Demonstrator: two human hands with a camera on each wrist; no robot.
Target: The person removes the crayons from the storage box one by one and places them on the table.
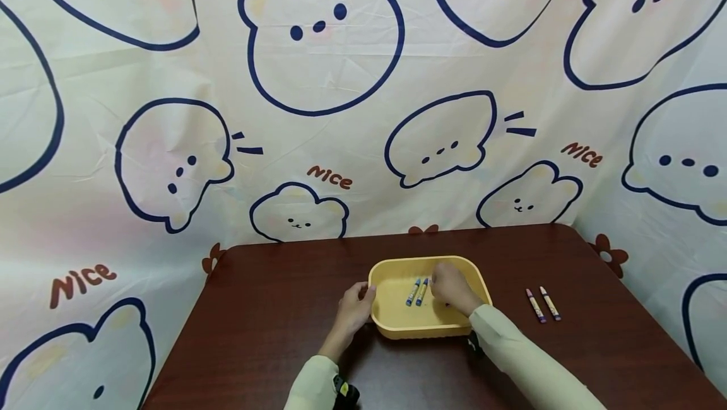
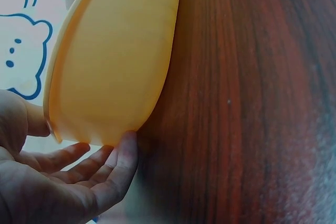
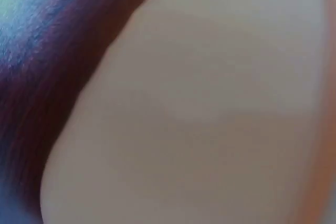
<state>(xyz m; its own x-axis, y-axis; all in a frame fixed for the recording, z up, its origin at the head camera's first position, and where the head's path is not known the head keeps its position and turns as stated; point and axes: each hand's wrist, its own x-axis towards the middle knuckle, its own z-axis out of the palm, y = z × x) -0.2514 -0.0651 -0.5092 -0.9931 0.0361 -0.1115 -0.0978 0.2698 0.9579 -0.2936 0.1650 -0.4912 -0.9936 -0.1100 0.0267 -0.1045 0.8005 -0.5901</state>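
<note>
"Printed cloth (image 1: 363, 145) with bear outlines stands behind a dark wooden table (image 1: 272, 296), on which rests a yellow tray (image 1: 392, 284). How are the fingers disposed about that tray?"

"At its left end, the left hand (image 1: 356, 308) grips it: the thumb meets the rim, while the half-bent, slightly spread fingers (image 2: 116, 182) set their tips against the outer wall."

"And the right hand (image 1: 454, 288)?"

"It reaches over the tray's near right side and down into the interior, knuckles uppermost and fingers bent. Whether they have hold of anything cannot be told from the head view; in the right wrist view a blurred pale surface hides the fingertips."

"What lies nearest those fingers?"

"Two crayons, a left inner crayon (image 1: 413, 292) and a right inner crayon (image 1: 422, 292), both blue-ended, lie side by side on the tray floor, just left of the right hand."

"And outside the tray?"

"To its right, apart from it, a pink-tipped crayon (image 1: 536, 306) and a pale-tipped crayon (image 1: 549, 303) lie nearly parallel on the wood. On the tray's near side, pale sleeves cover both forearms, the left sleeve (image 1: 312, 385) with a black wrist device (image 1: 344, 392) beside it."

"Beyond the tray?"

"Cloth, bearing the brown word 'Nice' in several places."
</note>
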